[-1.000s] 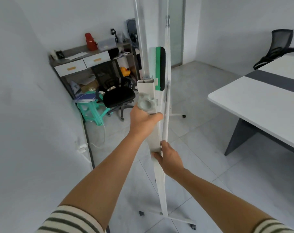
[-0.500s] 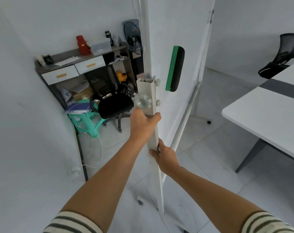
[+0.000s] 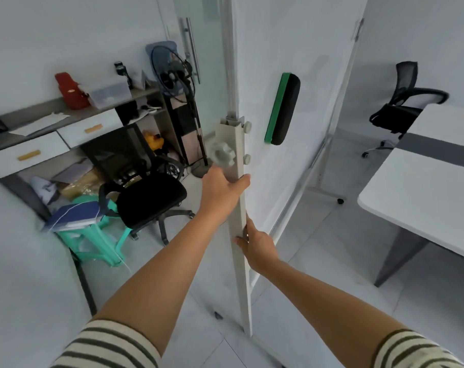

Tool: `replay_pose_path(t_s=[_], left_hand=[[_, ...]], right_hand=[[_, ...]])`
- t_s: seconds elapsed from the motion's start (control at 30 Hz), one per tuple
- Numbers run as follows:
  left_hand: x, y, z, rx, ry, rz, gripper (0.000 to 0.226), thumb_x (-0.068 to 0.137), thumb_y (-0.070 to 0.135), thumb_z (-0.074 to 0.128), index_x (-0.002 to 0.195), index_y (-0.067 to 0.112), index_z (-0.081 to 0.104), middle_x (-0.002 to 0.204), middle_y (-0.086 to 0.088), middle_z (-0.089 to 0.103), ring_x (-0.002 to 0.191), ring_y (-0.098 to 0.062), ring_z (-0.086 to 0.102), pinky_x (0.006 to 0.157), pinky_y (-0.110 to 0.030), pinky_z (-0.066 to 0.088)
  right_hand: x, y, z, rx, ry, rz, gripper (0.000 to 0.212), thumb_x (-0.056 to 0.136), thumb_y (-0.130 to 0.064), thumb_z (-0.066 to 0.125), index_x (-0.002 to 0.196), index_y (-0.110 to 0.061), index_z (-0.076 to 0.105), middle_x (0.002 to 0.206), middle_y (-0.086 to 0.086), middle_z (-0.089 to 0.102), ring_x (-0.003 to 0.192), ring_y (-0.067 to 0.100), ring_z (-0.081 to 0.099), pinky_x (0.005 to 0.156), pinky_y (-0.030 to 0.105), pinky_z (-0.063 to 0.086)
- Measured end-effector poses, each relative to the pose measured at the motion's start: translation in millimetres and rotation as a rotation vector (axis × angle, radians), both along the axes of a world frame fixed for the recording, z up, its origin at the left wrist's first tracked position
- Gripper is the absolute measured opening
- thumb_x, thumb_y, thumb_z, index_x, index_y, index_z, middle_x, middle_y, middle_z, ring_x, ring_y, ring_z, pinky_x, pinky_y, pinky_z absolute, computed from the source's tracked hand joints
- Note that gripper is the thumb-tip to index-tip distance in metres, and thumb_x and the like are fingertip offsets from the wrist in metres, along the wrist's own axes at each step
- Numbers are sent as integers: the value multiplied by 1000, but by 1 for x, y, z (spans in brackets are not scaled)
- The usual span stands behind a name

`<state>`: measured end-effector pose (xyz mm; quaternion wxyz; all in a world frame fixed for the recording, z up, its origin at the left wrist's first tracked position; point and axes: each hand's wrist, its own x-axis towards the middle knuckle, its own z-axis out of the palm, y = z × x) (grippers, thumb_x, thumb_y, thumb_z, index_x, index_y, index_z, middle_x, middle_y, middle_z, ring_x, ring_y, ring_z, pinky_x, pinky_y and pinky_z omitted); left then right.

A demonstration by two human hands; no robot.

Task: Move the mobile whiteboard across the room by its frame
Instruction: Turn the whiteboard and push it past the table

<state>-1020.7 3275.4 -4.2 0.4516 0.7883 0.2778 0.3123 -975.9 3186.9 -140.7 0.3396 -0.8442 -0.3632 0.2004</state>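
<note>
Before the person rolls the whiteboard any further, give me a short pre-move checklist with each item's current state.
1. Left hand closed on the frame post: ok.
2. Right hand gripping the post lower down: ok.
3. Eraser stuck to the board face, not hanging loose: ok.
4. Black office chair apart from the post: ok, but close by on the left.
5. White table apart from the board: ok.
6. Casters free to roll: cannot tell, mostly hidden.

whiteboard (image 3: 292, 62) top cut off.
</note>
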Motion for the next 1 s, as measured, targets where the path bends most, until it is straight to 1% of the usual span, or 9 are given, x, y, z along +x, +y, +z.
replay_pose_path(t_s=[0.13, 0.2, 0.27, 0.37, 0.53, 0.67, 0.87, 0.93, 1.0], left_hand=[[32, 61, 2, 9, 23, -83, 10, 80, 19, 70, 82, 11, 64, 62, 11, 58, 54, 3, 56, 51, -6, 39], [49, 89, 2, -12, 16, -118, 14, 82, 19, 70, 92, 11, 65, 74, 6, 65, 70, -3, 61, 59, -13, 43], [65, 116, 1, -38, 14, -161, 28, 83, 18, 68, 110, 11, 63, 94, -1, 68, 88, -14, 64, 72, -19, 47], [94, 161, -1, -61, 31, -189, 39, 84, 21, 67, 120, 11, 57, 103, -3, 67, 99, -18, 64, 81, -26, 50], [150, 237, -1, -75, 75, -164, 21, 89, 18, 63, 108, 13, 57, 87, 9, 61, 81, 2, 59, 67, -11, 47], [199, 293, 2, -86, 106, -142, 20, 90, 15, 61, 108, 7, 55, 91, -3, 57, 84, -11, 57, 77, -26, 47], [272, 356, 6, -113, 111, -164, 15, 91, 8, 56, 93, 20, 48, 82, -4, 48, 75, -14, 49, 73, -25, 43], [294, 379, 7, -105, 118, -180, 25, 90, 4, 54, 81, 25, 43, 84, -9, 44, 79, -18, 45, 71, -28, 39], [316, 404, 7, -102, 111, -193, 25, 89, 2, 53, 86, 25, 44, 80, -7, 42, 76, -17, 45, 70, -28, 40]], right_hand=[[25, 60, 7, -56, 1, -55, 69, 98, -29, 44, 151, -28, 0, 107, 9, 65, 83, 26, 58, 69, 35, 48], [39, 87, 7, -78, -12, -79, 53, 98, -30, 43, 146, -22, 21, 99, 11, 65, 80, 27, 57, 66, 35, 45], [55, 112, 5, -92, -10, -103, 20, 98, -31, 44, 108, -14, 44, 86, 11, 58, 79, 30, 53, 66, 37, 43], [83, 151, 3, -77, 16, -104, 23, 97, -33, 46, 86, -15, 39, 80, 7, 53, 76, 29, 47, 64, 34, 36], [147, 232, 1, -95, -62, -17, 28, 96, -36, 47, 99, -8, 51, 90, 15, 64, 76, 31, 47, 66, 34, 36], [202, 294, 3, -120, -116, 34, 31, 96, -36, 47, 108, -7, 52, 97, 16, 68, 77, 33, 53, 64, 34, 37], [278, 366, 4, -122, -154, 50, 31, 95, -37, 48, 106, -8, 53, 94, 15, 68, 82, 34, 61, 65, 33, 39], [300, 390, 3, -141, -166, 54, 31, 95, -37, 47, 104, -8, 53, 92, 15, 68, 76, 33, 57, 64, 32, 37], [320, 414, 3, -145, -187, 52, 31, 96, -37, 46, 104, -8, 52, 92, 16, 68, 70, 30, 50, 63, 32, 37]])
